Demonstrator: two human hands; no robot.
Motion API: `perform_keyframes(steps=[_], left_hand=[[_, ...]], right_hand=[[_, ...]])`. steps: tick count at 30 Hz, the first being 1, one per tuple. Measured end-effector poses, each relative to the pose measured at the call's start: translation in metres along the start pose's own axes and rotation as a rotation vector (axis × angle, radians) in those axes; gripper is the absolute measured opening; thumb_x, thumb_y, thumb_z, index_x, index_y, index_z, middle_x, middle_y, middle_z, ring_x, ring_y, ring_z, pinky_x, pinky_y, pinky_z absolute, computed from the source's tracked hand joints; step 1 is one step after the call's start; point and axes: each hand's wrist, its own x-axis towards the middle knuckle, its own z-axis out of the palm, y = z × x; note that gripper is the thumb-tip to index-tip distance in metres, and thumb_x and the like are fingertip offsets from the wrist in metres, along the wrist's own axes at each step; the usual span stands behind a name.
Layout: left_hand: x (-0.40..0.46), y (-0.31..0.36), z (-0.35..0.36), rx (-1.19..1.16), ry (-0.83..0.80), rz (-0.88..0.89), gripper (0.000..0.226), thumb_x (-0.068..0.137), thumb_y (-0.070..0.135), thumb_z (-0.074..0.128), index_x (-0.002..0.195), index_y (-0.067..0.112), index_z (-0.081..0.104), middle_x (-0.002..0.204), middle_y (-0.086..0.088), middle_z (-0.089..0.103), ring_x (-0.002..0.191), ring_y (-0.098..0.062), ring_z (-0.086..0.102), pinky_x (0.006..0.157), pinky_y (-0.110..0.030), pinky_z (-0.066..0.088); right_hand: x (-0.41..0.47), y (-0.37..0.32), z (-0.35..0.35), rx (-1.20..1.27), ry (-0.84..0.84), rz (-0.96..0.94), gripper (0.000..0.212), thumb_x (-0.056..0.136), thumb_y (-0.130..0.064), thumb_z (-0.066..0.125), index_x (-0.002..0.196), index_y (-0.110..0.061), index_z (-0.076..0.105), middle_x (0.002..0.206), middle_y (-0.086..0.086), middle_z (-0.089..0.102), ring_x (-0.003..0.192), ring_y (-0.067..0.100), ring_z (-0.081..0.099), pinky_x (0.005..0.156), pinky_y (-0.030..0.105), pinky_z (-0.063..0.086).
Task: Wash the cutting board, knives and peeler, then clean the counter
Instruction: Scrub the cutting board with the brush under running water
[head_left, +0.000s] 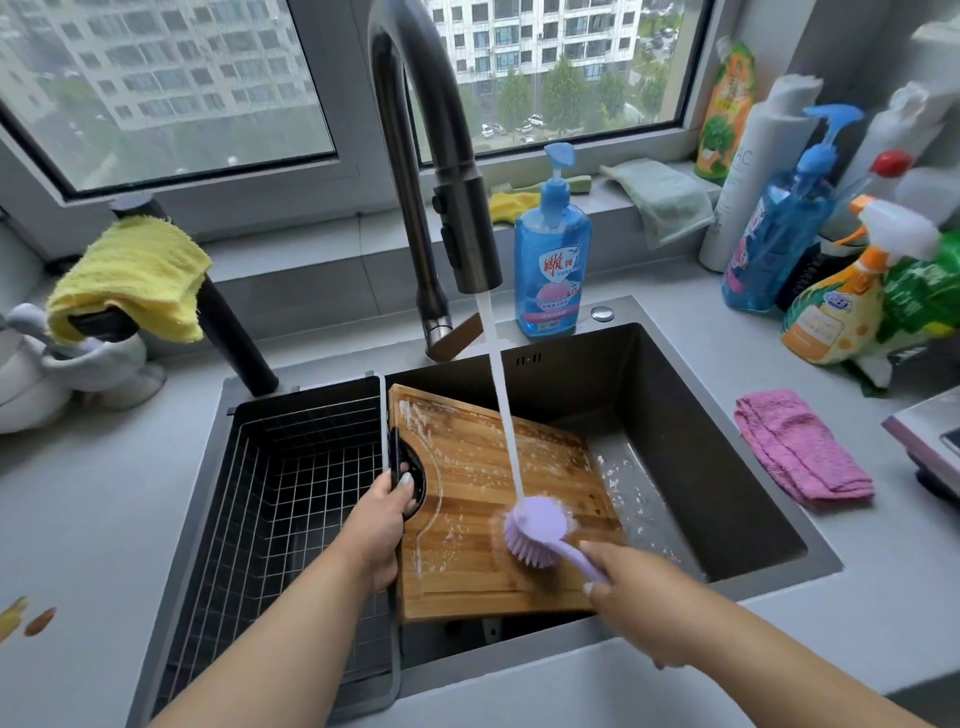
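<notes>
Slanting cutting board (483, 499) in left hand (382, 525) grip, brush (540, 530) atop.

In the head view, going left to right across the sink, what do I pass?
Wire basket → left hand gripping the cutting board's edge → wooden cutting board → purple brush → right hand holding its handle → bare sink basin.

Wet wooden cutting board (467, 499), matt dark sink (675, 415)

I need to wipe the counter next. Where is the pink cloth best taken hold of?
Pinch the pink cloth from above at its near folded edge. It lies flat and folded on the counter right of the sink, clear of the bottles.
</notes>
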Motion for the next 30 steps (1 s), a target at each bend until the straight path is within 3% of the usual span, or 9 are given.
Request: perform_keyframes(steps=[3,8,10,12,13,20,24,27,30], left_hand=[[0.001,0.003,0.004,-0.001,0.042,-0.001,0.019,0.105,0.023,0.036,0.111,0.022,0.053,0.101,-0.023,0.068,0.079,-0.034,0.07,0.06,-0.043,0.057],[0.008,0.011,0.011,-0.022,0.097,-0.019,0.023,0.105,0.024,0.036,0.118,0.012,0.052,0.105,-0.025,0.067,0.086,-0.037,0.068,0.072,-0.05,0.057],[0.008,0.013,0.014,-0.037,0.105,-0.034,0.025,0.105,0.024,0.035,0.119,0.012,0.051,0.105,-0.025,0.067,0.087,-0.038,0.068,0.074,-0.052,0.056],[0.01,0.015,0.015,-0.05,0.119,-0.046,0.026,0.105,0.024,0.035,0.122,0.011,0.051,0.107,-0.025,0.067,0.091,-0.039,0.068,0.075,-0.055,0.056],[0.011,0.015,0.017,-0.06,0.128,-0.053,0.027,0.105,0.024,0.035,0.123,0.01,0.05,0.107,-0.025,0.067,0.092,-0.04,0.068,0.075,-0.056,0.056],[0.017,0.022,0.033,-0.087,0.193,-0.085,0.03,0.105,0.023,0.034,0.125,0.006,0.048,0.099,-0.023,0.066,0.076,-0.035,0.068,0.05,-0.045,0.056],[0.018,0.023,0.034,-0.081,0.209,-0.101,0.032,0.105,0.026,0.036,0.129,0.008,0.048,0.1,-0.022,0.068,0.079,-0.036,0.069,0.056,-0.05,0.057],[0.018,0.025,0.038,-0.072,0.228,-0.12,0.033,0.104,0.026,0.037,0.129,0.007,0.047,0.105,-0.025,0.066,0.082,-0.038,0.068,0.05,-0.048,0.056],[0.018,0.028,0.039,-0.066,0.227,-0.137,0.035,0.104,0.028,0.037,0.129,0.006,0.048,0.105,-0.024,0.066,0.083,-0.037,0.068,0.053,-0.048,0.056]], right_hand=[[-0.009,-0.006,0.011,0.126,0.029,-0.082,0.038,0.097,-0.03,0.042,0.135,-0.034,0.045,0.1,-0.005,0.055,0.068,0.009,0.051,0.044,0.021,0.048],[-0.022,-0.007,0.017,0.211,0.055,-0.106,0.048,0.097,-0.033,0.046,0.143,-0.043,0.039,0.124,-0.015,0.059,0.107,0.006,0.057,0.089,0.02,0.044],[-0.021,0.006,0.01,0.186,0.068,-0.039,0.047,0.097,-0.03,0.044,0.142,-0.041,0.04,0.112,-0.011,0.062,0.091,0.008,0.061,0.071,0.019,0.051],[-0.019,0.02,-0.002,0.208,0.08,0.048,0.045,0.097,-0.024,0.041,0.14,-0.037,0.044,0.09,-0.006,0.056,0.066,0.011,0.056,0.041,0.022,0.046],[-0.018,0.024,-0.006,0.213,0.082,0.065,0.044,0.097,-0.022,0.04,0.137,-0.036,0.047,0.084,-0.004,0.053,0.061,0.012,0.053,0.036,0.021,0.043],[-0.03,0.006,-0.009,0.279,0.038,-0.043,0.047,0.097,-0.026,0.042,0.139,-0.047,0.041,0.085,-0.006,0.056,0.059,0.01,0.051,0.037,0.017,0.038],[-0.028,0.018,-0.02,0.23,0.066,0.014,0.048,0.096,-0.021,0.04,0.14,-0.041,0.042,0.088,0.0,0.056,0.06,0.015,0.052,0.038,0.022,0.044],[-0.031,0.002,-0.018,0.266,0.048,-0.093,0.045,0.097,-0.023,0.039,0.133,-0.049,0.044,0.082,-0.002,0.051,0.057,0.012,0.048,0.038,0.02,0.041],[-0.028,0.01,-0.02,0.264,0.021,-0.059,0.045,0.096,-0.023,0.04,0.13,-0.052,0.046,0.089,0.001,0.056,0.058,0.012,0.05,0.038,0.019,0.041]])
